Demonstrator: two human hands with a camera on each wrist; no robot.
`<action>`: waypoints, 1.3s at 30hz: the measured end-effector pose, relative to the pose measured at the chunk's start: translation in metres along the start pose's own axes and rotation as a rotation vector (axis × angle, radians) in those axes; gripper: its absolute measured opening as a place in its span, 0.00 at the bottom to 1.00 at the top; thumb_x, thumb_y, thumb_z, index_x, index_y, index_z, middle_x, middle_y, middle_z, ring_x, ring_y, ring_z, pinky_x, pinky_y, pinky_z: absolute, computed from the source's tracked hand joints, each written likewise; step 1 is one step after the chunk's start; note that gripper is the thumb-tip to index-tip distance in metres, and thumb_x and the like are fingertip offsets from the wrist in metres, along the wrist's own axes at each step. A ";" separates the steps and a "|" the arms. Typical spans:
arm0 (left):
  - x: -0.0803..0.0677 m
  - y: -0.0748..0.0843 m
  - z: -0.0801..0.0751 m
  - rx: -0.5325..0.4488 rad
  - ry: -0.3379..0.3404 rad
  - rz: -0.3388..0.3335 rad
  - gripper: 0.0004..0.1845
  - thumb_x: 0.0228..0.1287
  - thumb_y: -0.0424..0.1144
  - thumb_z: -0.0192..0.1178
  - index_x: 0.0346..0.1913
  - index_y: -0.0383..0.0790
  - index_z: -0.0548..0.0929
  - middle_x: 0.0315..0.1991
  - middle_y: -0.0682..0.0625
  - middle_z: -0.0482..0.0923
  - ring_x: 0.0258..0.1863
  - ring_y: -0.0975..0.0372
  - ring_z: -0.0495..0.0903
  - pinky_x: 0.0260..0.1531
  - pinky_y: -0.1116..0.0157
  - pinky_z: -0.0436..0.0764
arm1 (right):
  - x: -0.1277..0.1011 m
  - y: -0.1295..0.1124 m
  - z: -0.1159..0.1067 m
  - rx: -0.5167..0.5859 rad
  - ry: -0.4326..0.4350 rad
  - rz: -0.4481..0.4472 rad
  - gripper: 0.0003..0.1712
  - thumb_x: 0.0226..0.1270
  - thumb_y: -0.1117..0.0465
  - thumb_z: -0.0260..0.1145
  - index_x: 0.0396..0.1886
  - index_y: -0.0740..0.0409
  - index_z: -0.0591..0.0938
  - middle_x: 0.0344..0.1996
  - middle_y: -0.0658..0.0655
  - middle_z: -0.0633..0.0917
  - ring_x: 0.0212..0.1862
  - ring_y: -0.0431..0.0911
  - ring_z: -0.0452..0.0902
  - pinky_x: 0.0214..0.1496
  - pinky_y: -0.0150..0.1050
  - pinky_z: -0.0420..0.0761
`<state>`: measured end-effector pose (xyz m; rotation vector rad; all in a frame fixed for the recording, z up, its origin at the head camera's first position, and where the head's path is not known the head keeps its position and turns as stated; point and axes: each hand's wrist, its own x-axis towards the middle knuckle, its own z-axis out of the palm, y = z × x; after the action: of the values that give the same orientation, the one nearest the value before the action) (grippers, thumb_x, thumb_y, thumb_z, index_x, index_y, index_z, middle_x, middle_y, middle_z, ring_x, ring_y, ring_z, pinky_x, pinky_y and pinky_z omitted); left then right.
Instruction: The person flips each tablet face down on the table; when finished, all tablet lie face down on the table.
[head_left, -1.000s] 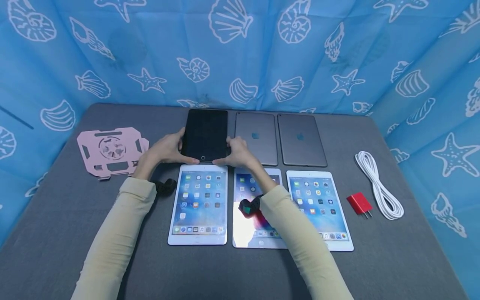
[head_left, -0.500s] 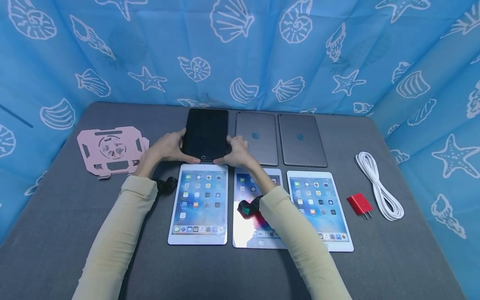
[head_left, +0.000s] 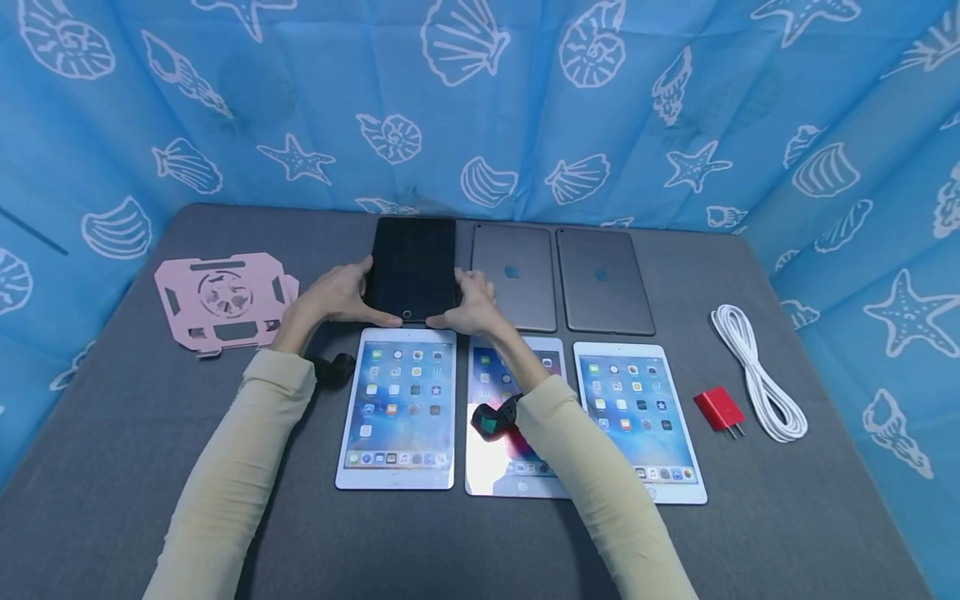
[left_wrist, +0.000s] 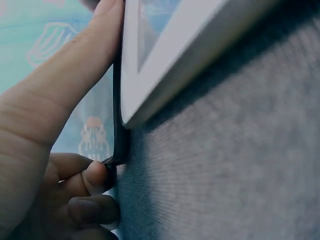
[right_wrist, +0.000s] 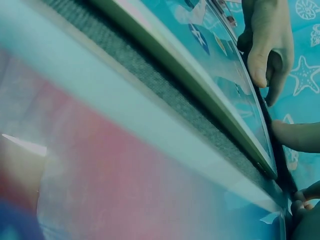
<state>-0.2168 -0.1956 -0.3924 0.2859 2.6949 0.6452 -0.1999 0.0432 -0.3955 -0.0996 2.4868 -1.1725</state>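
Left wrist only: fingers (left_wrist: 92, 177) under black tablet (left_wrist: 116, 125).

I saw a glossy black glass tablet (head_left: 412, 265), matt grey metal backs (head_left: 514, 275), woven grey cloth table (head_left: 112, 433), smooth pink stand (head_left: 221, 300).

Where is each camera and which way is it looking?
Head: on the person's head, looking forward and down at the table; shows both sleeves, the left hand and right hand gripping the black tablet.
Left wrist: low by the table, looking along the black tablet's edge; shows left thumb and fingers.
Right wrist: low over the front tablets, looking towards both hands; shows right fingertips.
Shared: every view shows the left hand on the black tablet.
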 end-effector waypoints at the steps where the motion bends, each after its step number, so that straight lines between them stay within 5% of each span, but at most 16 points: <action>1: 0.000 0.000 0.000 0.000 -0.004 0.000 0.71 0.50 0.64 0.76 0.81 0.27 0.43 0.44 0.37 0.74 0.42 0.51 0.75 0.40 0.59 0.74 | 0.000 0.001 0.000 0.015 0.000 -0.008 0.61 0.60 0.57 0.78 0.84 0.54 0.49 0.80 0.59 0.53 0.80 0.58 0.45 0.81 0.58 0.56; 8: 0.001 -0.003 -0.003 -0.027 -0.035 0.019 0.69 0.54 0.62 0.74 0.80 0.26 0.42 0.26 0.48 0.64 0.25 0.59 0.66 0.28 0.63 0.65 | 0.000 0.007 -0.003 0.232 -0.018 -0.132 0.59 0.61 0.63 0.76 0.84 0.56 0.50 0.78 0.61 0.58 0.79 0.58 0.55 0.79 0.56 0.64; 15: 0.004 0.000 -0.004 -0.062 -0.056 0.038 0.66 0.56 0.62 0.72 0.80 0.25 0.44 0.24 0.50 0.64 0.22 0.61 0.64 0.27 0.64 0.65 | -0.006 0.006 -0.007 0.432 -0.044 -0.228 0.58 0.63 0.71 0.72 0.84 0.55 0.47 0.80 0.60 0.59 0.79 0.59 0.60 0.73 0.55 0.73; 28: 0.012 0.010 -0.002 -0.080 -0.032 0.062 0.63 0.56 0.61 0.73 0.80 0.27 0.50 0.32 0.48 0.67 0.24 0.60 0.66 0.28 0.64 0.67 | -0.013 0.007 -0.014 0.455 0.014 -0.242 0.57 0.63 0.70 0.71 0.84 0.53 0.48 0.82 0.56 0.56 0.76 0.58 0.65 0.68 0.56 0.77; 36: 0.016 0.019 0.003 -0.076 -0.018 0.118 0.59 0.57 0.59 0.73 0.79 0.26 0.55 0.41 0.44 0.72 0.20 0.63 0.64 0.26 0.66 0.67 | -0.017 0.006 -0.023 0.492 0.028 -0.282 0.56 0.63 0.71 0.68 0.85 0.50 0.49 0.80 0.55 0.58 0.66 0.58 0.76 0.44 0.37 0.82; 39: 0.018 0.022 0.005 -0.075 -0.012 0.134 0.58 0.57 0.58 0.73 0.78 0.26 0.56 0.49 0.41 0.73 0.21 0.62 0.64 0.26 0.65 0.68 | -0.019 0.005 -0.026 0.508 0.034 -0.305 0.56 0.63 0.73 0.68 0.84 0.51 0.49 0.79 0.55 0.59 0.68 0.57 0.74 0.52 0.40 0.83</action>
<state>-0.2295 -0.1692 -0.3911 0.4514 2.6500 0.7791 -0.1913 0.0692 -0.3780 -0.3271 2.1707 -1.9071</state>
